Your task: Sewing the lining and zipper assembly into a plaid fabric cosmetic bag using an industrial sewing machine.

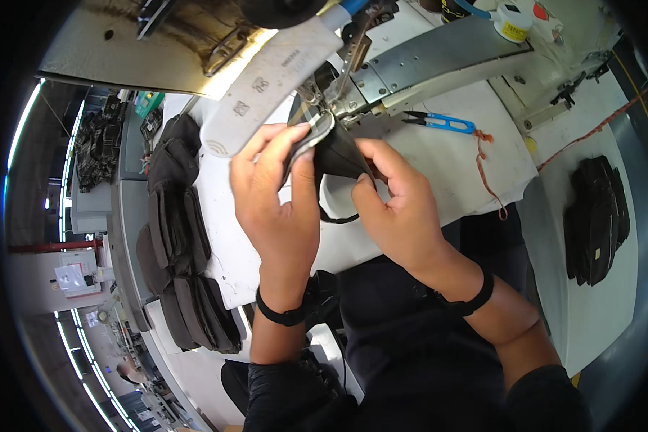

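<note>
My left hand (pixel 277 180) pinches the pale-lined edge of a dark fabric piece (pixel 338 157) between thumb and fingers. The thumb and fingers of my right hand (pixel 403 209) are closed on the same piece, at its right side. The far end of the fabric sits right at the needle area of a sewing machine (pixel 439 63); whether the needle is in it I cannot tell. A dark strip loops down from the fabric between my hands. Blue-handled thread snips (pixel 446 124) lie to the right of the needle area, apart from both hands.
Dark fabric pouches (pixel 171 223) are piled along the left of the white table (pixel 234 248). Another dark stack (pixel 597 219) lies on a surface at the right. An orange-red cord (pixel 482 169) trails near the snips. A long grey-white panel (pixel 273 79) hangs above my left hand.
</note>
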